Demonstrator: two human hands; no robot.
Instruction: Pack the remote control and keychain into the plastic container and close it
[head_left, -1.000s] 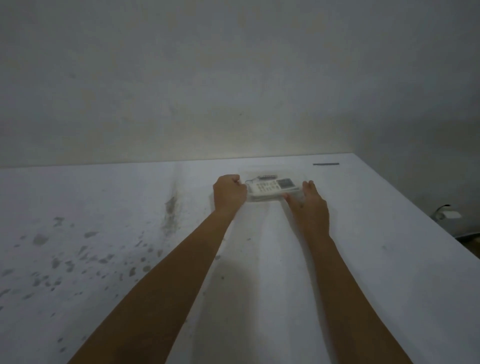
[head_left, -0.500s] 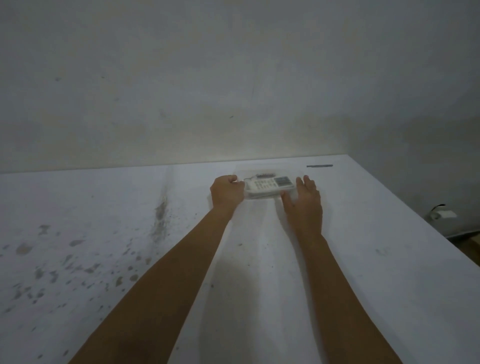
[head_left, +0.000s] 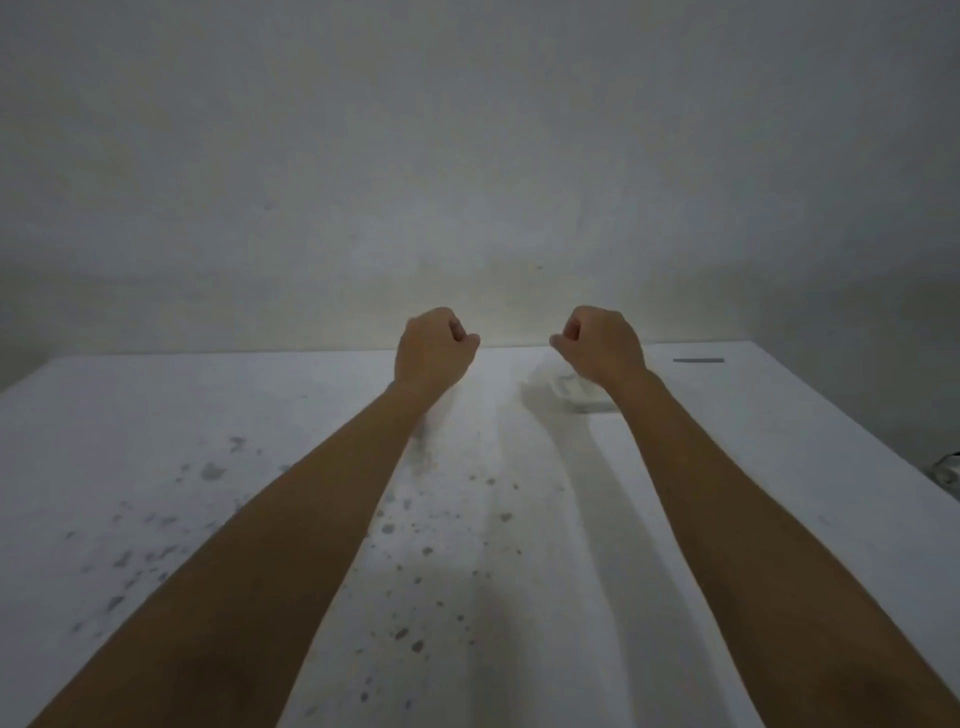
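Observation:
The clear plastic container (head_left: 574, 392) lies on the white table near its far edge, mostly hidden behind my right wrist. A pale shape inside it, the remote control, shows only as a sliver. I cannot see the keychain. My left hand (head_left: 434, 351) is raised above the table in a fist with nothing in it, left of the container. My right hand (head_left: 602, 343) is also a raised fist holding nothing, just above the container and apart from it.
The white table (head_left: 260, 441) carries dark specks and stains across its left and middle. A short dark strip (head_left: 697, 360) lies near the far right corner. A grey wall stands right behind the table. The table's right edge drops off, with a small object (head_left: 948, 470) beyond it.
Both hands have let go of the container, lifted off the table and curled into fists. The view has shifted, so the container now sits right of centre.

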